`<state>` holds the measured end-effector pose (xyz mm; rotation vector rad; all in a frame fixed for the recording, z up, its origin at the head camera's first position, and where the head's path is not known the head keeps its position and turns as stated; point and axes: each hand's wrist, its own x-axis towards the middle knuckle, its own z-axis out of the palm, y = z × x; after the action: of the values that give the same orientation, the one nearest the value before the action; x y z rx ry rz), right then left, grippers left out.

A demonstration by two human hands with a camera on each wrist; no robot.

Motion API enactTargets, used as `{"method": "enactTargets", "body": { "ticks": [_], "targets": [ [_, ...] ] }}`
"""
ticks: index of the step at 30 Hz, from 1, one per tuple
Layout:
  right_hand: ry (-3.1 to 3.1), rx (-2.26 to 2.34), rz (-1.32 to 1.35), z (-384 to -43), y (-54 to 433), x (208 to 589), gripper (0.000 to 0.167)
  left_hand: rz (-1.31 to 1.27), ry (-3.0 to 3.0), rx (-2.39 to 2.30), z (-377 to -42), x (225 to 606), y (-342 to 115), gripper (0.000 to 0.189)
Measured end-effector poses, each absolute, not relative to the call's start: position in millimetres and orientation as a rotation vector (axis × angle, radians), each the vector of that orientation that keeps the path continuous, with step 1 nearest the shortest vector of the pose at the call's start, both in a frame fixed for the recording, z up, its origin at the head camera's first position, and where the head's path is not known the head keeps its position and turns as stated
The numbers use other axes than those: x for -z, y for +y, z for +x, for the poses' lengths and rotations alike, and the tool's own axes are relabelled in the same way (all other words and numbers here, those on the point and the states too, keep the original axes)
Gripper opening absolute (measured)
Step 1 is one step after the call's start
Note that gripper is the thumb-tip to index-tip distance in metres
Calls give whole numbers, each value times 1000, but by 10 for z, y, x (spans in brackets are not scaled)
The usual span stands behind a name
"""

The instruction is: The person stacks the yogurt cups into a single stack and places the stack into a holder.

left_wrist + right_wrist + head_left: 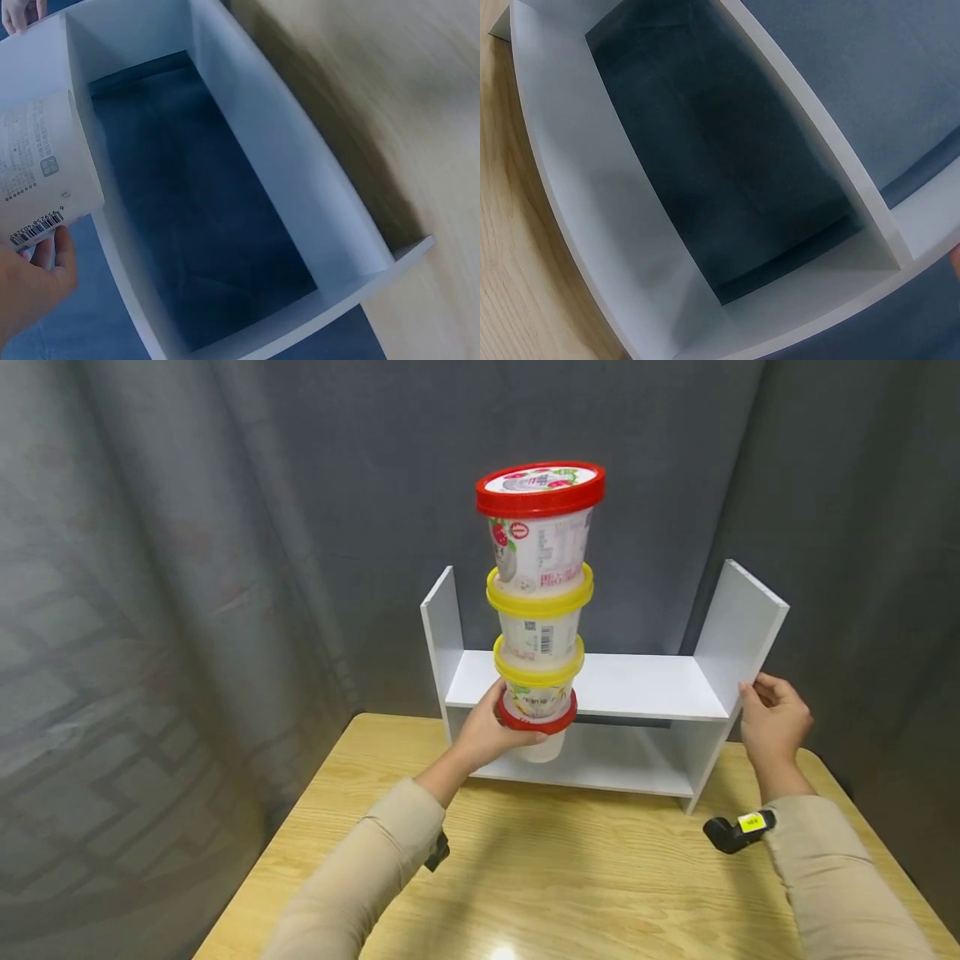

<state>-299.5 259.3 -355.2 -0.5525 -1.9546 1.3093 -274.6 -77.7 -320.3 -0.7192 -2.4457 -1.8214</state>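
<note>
My left hand (491, 731) grips the lowest tub (542, 748) of an upright stack, fingers and thumb around it by its red lid (540, 723). Above it are two tubs with yellow lids (540, 602) and, on top, a larger tub (542, 547) with a red lid and strawberry print. The stack is in front of a white two-level shelf (637, 685). In the left wrist view, the held tub (45, 165) shows a barcode beside my fingers. With thumb and fingers, my right hand (776, 718) pinches the front edge of the shelf's right side panel (742, 618).
The shelf stands toward the back of a wooden table (600, 852). Grey curtains (360, 527) hang behind and at both sides. A black wrist camera (735, 831) with a yellow label sticks out from the right sleeve.
</note>
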Motion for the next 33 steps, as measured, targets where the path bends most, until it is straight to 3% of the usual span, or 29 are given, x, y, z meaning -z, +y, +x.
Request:
{"method": "enactTargets", "body": {
  "ticks": [14, 33],
  "targets": [
    [-1951, -1319, -575, -2920, 2550, 3625, 34, -575, -2500, 1834, -3139, 3290, -654, 85],
    [-1929, -1257, -566, -2815, 2611, 3668, 32, -515, -2493, 1824, -3433, 3342, -470, 83]
  ]
}}
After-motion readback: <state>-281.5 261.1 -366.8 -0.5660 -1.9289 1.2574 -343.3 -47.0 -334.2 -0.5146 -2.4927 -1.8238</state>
